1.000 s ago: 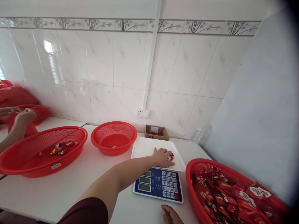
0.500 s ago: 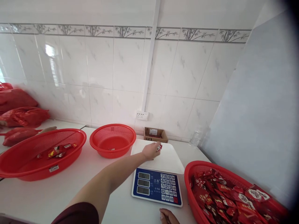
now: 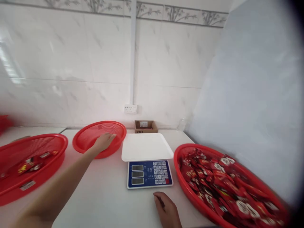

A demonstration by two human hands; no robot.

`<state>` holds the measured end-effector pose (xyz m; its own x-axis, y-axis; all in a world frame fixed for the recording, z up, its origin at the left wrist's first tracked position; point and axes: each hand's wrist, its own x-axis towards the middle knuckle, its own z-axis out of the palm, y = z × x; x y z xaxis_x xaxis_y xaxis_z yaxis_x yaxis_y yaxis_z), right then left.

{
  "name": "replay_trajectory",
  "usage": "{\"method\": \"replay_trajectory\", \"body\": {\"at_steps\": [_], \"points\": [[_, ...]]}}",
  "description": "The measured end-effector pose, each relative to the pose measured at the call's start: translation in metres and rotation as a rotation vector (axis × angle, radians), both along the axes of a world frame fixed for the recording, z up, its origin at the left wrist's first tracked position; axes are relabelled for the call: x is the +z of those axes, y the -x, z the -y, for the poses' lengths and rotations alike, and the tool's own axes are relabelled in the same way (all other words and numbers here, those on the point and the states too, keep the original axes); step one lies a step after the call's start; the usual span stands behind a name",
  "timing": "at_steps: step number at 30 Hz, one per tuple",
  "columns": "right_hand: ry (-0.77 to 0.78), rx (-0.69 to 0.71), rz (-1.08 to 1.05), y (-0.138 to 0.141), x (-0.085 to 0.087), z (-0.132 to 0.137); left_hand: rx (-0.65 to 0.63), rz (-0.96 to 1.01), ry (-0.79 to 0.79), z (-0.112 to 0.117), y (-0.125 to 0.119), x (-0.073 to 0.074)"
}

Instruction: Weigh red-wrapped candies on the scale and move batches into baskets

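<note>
At the frame's centre left, the left hand (image 3: pixel 105 142) reaches over a red basket (image 3: pixel 86 136), apparently the present step; below the scale (image 3: pixel 150 172) at lower centre, the right hand (image 3: pixel 166 207) curls loosely. Whether either grips anything is unclear. Withdrawing would call for clearing the rim (image 3: pixel 124 131).

The left hand (image 3: pixel 104 141) is over a round red plastic basket (image 3: pixel 84 135), left of the blue-and-white electronic scale (image 3: pixel 149 174), and the loosely curled right hand (image 3: pixel 167 208) is at the scale's near side.
</note>
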<state>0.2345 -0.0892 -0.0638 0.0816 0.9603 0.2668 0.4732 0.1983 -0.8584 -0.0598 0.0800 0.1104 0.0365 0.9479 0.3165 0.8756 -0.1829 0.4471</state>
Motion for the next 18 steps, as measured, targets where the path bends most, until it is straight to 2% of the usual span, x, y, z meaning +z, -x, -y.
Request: {"method": "replay_trajectory", "body": {"at_steps": [3, 5, 8, 11, 14, 18], "points": [[-0.042, 0.066, 0.135, -0.009, 0.031, 0.006, -0.081, 0.109, -0.092, 0.03, -0.017, -0.018], [-0.093, 0.051, 0.252, -0.023, 0.058, 0.007, -0.171, 0.286, -0.252, 0.055, -0.035, -0.035], [-0.161, -0.101, 0.408, -0.057, 0.102, -0.001, -0.446, 0.49, -0.309, 0.087, -0.064, -0.064], [-0.071, -0.222, 0.548, -0.099, 0.132, -0.018, -0.698, 0.506, -0.28, 0.105, -0.089, -0.09], [0.188, -0.214, 0.639, -0.134, 0.137, -0.034, -0.815, 0.474, -0.226, 0.111, -0.099, -0.108], [0.479, 0.061, 0.6, -0.153, 0.12, -0.049, -0.856, 0.439, -0.132, 0.112, -0.095, -0.12]]}}
